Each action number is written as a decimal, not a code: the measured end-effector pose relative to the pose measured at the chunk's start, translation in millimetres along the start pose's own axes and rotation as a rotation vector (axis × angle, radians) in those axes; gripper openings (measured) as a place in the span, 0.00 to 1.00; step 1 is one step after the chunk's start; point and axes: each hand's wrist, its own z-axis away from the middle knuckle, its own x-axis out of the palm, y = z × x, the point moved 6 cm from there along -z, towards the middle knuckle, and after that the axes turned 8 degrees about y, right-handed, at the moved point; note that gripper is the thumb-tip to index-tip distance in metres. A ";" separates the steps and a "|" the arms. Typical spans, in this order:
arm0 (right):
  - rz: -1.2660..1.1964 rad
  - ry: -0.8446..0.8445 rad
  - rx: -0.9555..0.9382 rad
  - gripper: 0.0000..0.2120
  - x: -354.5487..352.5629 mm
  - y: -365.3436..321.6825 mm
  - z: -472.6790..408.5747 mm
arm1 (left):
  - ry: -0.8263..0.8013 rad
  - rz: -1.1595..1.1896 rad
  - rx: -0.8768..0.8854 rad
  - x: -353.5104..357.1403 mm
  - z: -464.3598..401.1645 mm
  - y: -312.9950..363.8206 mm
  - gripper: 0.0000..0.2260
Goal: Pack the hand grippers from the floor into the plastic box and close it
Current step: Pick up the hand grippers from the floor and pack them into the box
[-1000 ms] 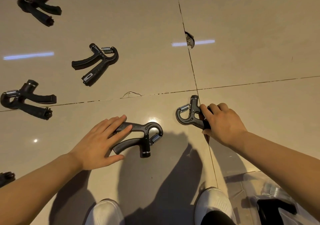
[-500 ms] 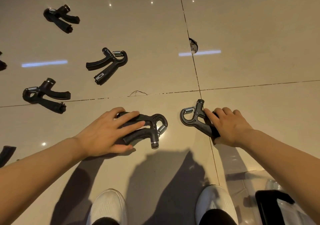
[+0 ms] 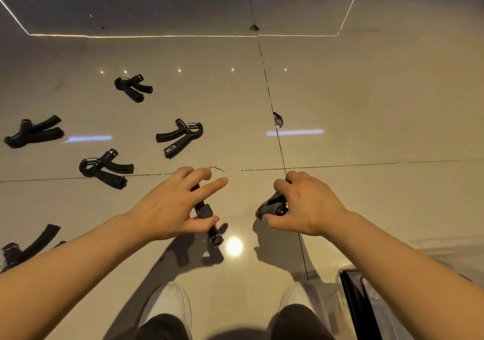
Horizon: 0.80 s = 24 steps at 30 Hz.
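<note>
place: indoor room, type can't be pinned down; no furniture or walls in view
floor [image 3: 366, 98]: large glossy beige tiles, dark grout lines [image 3: 272, 104], chipped joint [image 3: 277, 119] where tiles meet
lighting: ceiling strip lights [image 3: 295, 132] and small spot lamps mirrored in the tiles, so artificial light overhead
contents: black hand grippers [image 3: 180, 136] scattered across the floor's left half
person: standing, white shoes [image 3: 167, 303] at the bottom edge

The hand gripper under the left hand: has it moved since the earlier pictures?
Yes. That hand gripper was lying flat on the floor; now the left hand holds it lifted, its shadow below on the tile.
</note>
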 end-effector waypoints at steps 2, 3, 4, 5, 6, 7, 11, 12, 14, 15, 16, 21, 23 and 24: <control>0.031 0.081 -0.049 0.28 -37.9 -11.4 9.9 | 0.059 -0.010 -0.020 -31.9 4.9 8.2 0.30; 0.036 0.128 -0.066 0.28 -58.5 -17.3 16.0 | 0.100 -0.005 -0.029 -50.4 6.5 14.4 0.29; 0.029 0.181 -0.078 0.28 -80.7 -23.6 23.3 | 0.151 0.002 -0.041 -71.5 7.0 22.2 0.28; 0.010 0.238 -0.085 0.28 -103.4 -30.3 31.8 | 0.203 0.005 -0.048 -94.0 7.0 31.8 0.27; -0.015 0.300 -0.091 0.27 -126.9 -36.8 41.3 | 0.256 0.000 -0.039 -117.9 5.9 43.0 0.25; -0.039 0.359 -0.097 0.27 -150.8 -43.5 51.2 | 0.303 -0.012 -0.015 -143.2 4.7 56.2 0.24; -0.104 0.589 -0.078 0.27 -244.0 -68.6 97.1 | 0.482 -0.069 0.068 -247.0 3.8 113.2 0.18; -0.132 0.659 -0.078 0.26 -265.5 -75.2 109.3 | 0.536 -0.083 0.064 -270.8 5.9 127.9 0.18; -0.199 0.791 -0.082 0.24 -302.2 -89.2 132.7 | 0.637 -0.129 0.076 -308.3 11.7 160.3 0.17; -0.228 0.850 -0.085 0.23 -316.4 -96.5 144.0 | 0.677 -0.152 0.085 -320.9 16.0 176.5 0.16; -0.253 0.904 -0.086 0.22 -327.5 -103.0 154.6 | 0.716 -0.156 0.080 -329.9 21.2 190.5 0.15; -0.300 1.052 -0.111 0.23 -350.2 -122.1 206.2 | 0.873 0.091 -0.154 -323.4 63.1 209.1 0.12; -0.245 1.055 -0.133 0.22 -354.5 -125.8 224.6 | 0.858 0.128 -0.156 -318.7 70.6 214.4 0.13; -0.206 1.050 -0.144 0.21 -357.1 -127.0 231.9 | 0.846 0.086 -0.117 -319.8 70.9 220.2 0.13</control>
